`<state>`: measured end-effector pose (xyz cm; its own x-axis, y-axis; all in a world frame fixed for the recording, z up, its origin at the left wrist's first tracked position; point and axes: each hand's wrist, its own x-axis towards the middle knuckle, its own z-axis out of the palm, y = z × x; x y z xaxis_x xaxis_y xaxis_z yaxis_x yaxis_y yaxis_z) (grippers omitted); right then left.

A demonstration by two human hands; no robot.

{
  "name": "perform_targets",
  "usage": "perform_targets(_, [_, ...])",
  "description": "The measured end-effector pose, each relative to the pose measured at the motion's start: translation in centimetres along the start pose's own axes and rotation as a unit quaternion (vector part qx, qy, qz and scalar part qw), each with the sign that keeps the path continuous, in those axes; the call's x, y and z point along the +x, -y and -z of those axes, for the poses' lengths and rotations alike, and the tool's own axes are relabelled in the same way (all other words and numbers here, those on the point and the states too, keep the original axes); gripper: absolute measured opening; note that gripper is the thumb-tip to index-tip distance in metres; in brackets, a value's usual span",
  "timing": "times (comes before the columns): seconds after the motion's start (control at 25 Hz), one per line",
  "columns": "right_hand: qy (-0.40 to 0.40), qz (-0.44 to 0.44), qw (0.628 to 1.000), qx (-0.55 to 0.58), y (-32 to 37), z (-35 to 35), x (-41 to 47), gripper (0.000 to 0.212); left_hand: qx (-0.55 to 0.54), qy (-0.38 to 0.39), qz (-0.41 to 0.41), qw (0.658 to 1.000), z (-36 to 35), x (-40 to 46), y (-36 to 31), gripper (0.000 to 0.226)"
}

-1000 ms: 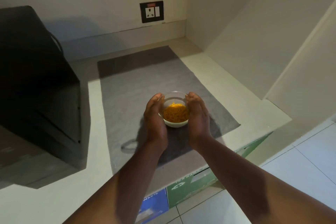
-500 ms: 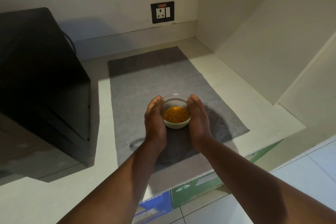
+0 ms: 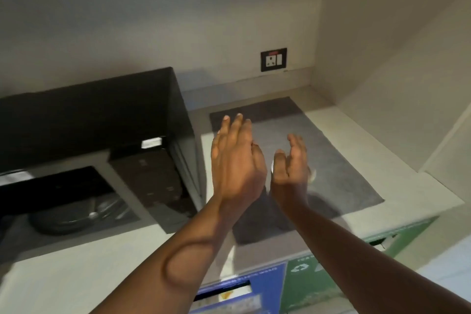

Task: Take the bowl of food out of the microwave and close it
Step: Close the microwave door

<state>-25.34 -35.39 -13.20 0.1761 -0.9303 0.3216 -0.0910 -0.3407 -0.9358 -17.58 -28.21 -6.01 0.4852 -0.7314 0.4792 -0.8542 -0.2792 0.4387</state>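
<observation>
My left hand [image 3: 237,160] and my right hand [image 3: 290,166] are both raised above the grey mat [image 3: 344,158], fingers apart and holding nothing. The bowl of food [image 3: 312,176] rests on the mat behind my right hand, with only a blurred sliver of its pale rim showing. The black microwave [image 3: 89,115] stands on the counter to the left of my hands. Its cavity is open and the glass turntable [image 3: 76,214] inside is visible. The dark control panel [image 3: 153,178] sits right of the cavity. I cannot make out the door.
The pale counter [image 3: 413,186] ends in a corner, with walls at the back and right. A black wall socket [image 3: 274,59] is above the mat. Below the counter's front edge are a blue bin [image 3: 242,288] and a green bin [image 3: 318,278].
Both hands have let go of the bowl and lifted away from it, opening. The view has swung left, bringing the microwave's open cavity into sight.
</observation>
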Motion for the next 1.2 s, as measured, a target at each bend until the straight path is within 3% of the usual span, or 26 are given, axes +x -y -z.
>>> perform_targets(0.2, [0.114, 0.021, 0.991, 0.063, 8.5, -4.7, -2.7, 0.043, 0.193, 0.011, -0.034, 0.981, 10.3, -0.1, 2.1, 0.057])
perform_targets(0.36, [0.176, 0.049, 0.980, 0.074, 13.9, -8.1, -5.7, 0.041, 0.201, 0.026, 0.006, 0.979, 15.9, -1.6, 7.2, 0.048])
perform_targets(0.48, [0.215, 0.058, 0.975, 0.017, 15.9, -9.6, -7.2, 0.039, 0.212, 0.060, 0.032, 0.975, 18.6, -3.4, 11.5, 0.053])
perform_targets(0.6, [0.201, 0.037, 0.979, -0.028, 16.1, -10.5, -7.8, 0.040, 0.228, 0.091, 0.039, 0.969, 21.2, -4.2, 15.0, 0.057])
perform_targets(0.84, [0.129, 0.017, 0.991, -0.031, 17.6, -12.8, -9.6, 0.044, 0.294, 0.098, 0.151, 0.939, 29.4, -6.9, 22.9, 0.060])
perform_targets(1.08, [0.086, 0.008, 0.995, -0.050, 18.1, -14.6, -11.5, 0.045, 0.338, 0.125, 0.379, 0.852, 36.0, -11.0, 28.7, 0.063])
perform_targets(1.2, [0.074, 0.002, 0.995, -0.066, 18.4, -14.7, -11.7, 0.045, 0.321, 0.123, 0.433, 0.833, 37.7, -12.7, 30.4, 0.067])
